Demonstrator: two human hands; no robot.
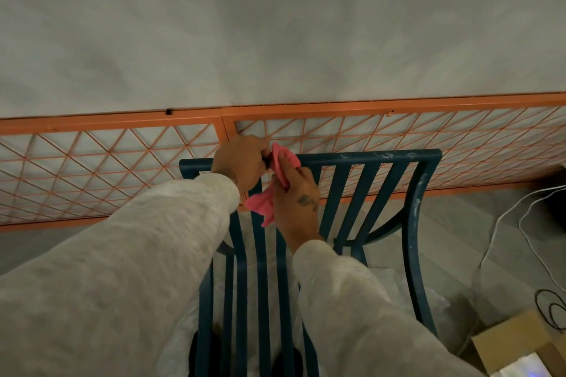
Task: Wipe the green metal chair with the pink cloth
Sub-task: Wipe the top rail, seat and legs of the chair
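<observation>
The green metal chair stands in front of me with a slatted back and seat, and pale smears mark its top rail and right post. My left hand is closed around the top rail near its left end, with the upper part of the pink cloth against its fingers. My right hand grips the pink cloth just below the rail, over the back slats. A crumpled tail of the cloth hangs down between my two hands. My sleeves hide much of the seat.
An orange metal lattice fence runs along the grey wall behind the chair. White and black cables lie on the floor at the right. A cardboard box sits at the lower right corner.
</observation>
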